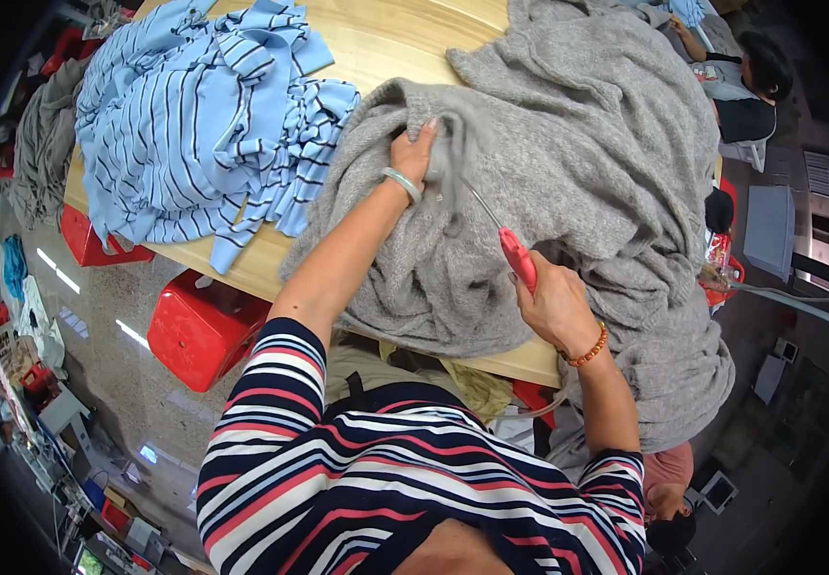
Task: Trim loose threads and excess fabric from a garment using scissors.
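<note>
A large heap of grey, fuzzy knitted fabric (568,163) is lying across the centre and right of the frame, covering much of a pale wooden desk (386,38) and spilling over the desk's near edge at the lower right. Its surface is looking soft and mottled, bunched into thick folds. The left hand (414,153), wearing a pale green bangle at the wrist, is reaching up from the lower centre with the forearm stretched out over the cloth; its fingers (427,129) are closing on a raised fold of the grey fabric, pinching it up just above the middle of the frame. The right hand (553,307), with an orange beaded bracelet at the wrist, is sitting to the lower right of the left one, its fingers wrapping around the red handle of a slim metal-tipped tool (506,240). The thin metal end of the tool is pointing up and to the left, towards the pinched fold, where the blur makes contact hard to judge. In the upper left, a pile of light blue striped fabric (204,115) is lying on the desk, just beside the grey heap. Red plastic stools (204,326) are standing on the floor below the desk's left edge.
</note>
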Demonstrator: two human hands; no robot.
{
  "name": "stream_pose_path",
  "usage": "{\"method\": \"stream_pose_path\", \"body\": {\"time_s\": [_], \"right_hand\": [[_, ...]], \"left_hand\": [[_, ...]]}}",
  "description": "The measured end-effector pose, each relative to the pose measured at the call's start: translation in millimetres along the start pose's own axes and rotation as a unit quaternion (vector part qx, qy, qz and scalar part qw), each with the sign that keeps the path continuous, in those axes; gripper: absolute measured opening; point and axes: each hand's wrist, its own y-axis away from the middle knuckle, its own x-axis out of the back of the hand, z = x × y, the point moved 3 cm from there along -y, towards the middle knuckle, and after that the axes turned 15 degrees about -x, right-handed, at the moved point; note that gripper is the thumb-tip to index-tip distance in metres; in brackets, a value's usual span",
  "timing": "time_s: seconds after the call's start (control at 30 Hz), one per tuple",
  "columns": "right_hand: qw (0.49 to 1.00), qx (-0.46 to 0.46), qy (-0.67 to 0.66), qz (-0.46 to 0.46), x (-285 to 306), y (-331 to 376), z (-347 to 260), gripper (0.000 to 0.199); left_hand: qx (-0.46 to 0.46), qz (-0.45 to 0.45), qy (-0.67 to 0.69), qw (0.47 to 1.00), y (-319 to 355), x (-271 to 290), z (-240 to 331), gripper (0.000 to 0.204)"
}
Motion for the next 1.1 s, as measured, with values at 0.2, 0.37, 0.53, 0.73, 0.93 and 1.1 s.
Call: {"method": "stream_pose_path", "body": {"time_s": [0.2,0.37,0.53,0.73,0.93,1.1], "right_hand": [[0.999,0.022,0.037,-0.026,13,4,-6,0.02],[0.999,0.018,0.033,-0.037,10,7,-8,0.021],[1.0,0.009,0.007,-0.014,17,6,-17,0.022],[0.999,0.035,0.023,0.007,15,2,-27,0.021],[0.991,0.111,0.048,-0.058,8,16,-34,0.02],[0.972,0.143,-0.104,-0.152,-29,16,-31,0.017]], "left_hand": [[0.182,-0.021,0.238,0.954,21,-10,24,0.024],[0.196,-0.078,0.185,0.96,30,-1,22,0.025],[0.192,-0.069,0.136,0.97,40,13,39,0.025],[0.193,-0.084,0.12,0.97,41,18,61,0.028],[0.166,-0.129,0.118,0.97,16,37,80,0.024],[-0.021,-0.176,0.182,0.967,-11,47,161,0.033]]}}
